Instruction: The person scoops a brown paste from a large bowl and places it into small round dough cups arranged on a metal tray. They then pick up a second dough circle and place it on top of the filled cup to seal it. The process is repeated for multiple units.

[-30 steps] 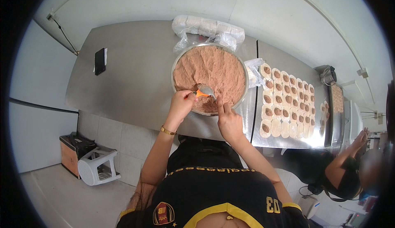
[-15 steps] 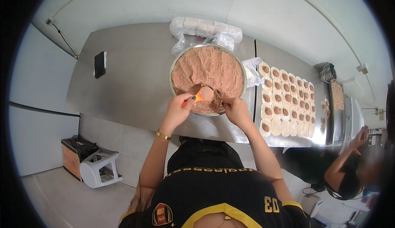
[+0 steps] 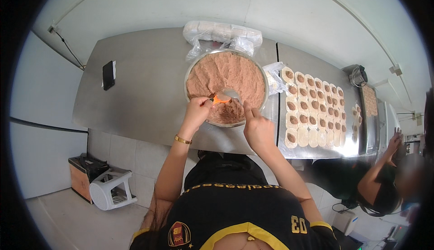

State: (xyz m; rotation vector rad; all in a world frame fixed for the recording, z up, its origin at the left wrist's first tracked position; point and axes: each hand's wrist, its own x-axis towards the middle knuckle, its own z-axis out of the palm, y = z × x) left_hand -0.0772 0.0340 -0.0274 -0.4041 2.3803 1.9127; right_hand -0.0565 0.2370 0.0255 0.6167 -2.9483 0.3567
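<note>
A wide metal bowl (image 3: pixel 186 87) holds ground meat filling (image 3: pixel 226 71), dug away on the side nearest me. Over that hollow my left hand (image 3: pixel 198 113) is closed around an orange scoop (image 3: pixel 219 99). My right hand (image 3: pixel 259 130) grips a metal spoon (image 3: pixel 233 94), whose shiny head meets the scoop. Whether the scoop is full is hard to make out. Right of the bowl, flat dough wrappers (image 3: pixel 302 137) lie in rows on the steel table (image 3: pixel 144 83); most carry a dab of filling, while several in the nearest row are bare.
Stacked wrappers in clear plastic bags (image 3: pixel 221 31) lie behind the bowl. A black phone (image 3: pixel 108 75) rests at the table's left. A metal tray (image 3: pixel 370 114) stands far right, near another person (image 3: pixel 375 182). On the floor sits a tipped grey stool (image 3: pixel 112 189).
The metal spoon's head has moved onto the scoop, its shiny surface now showing. My right hand has shifted slightly down and turned; the scoop has tilted. The co-worker's raised hand has moved slightly.
</note>
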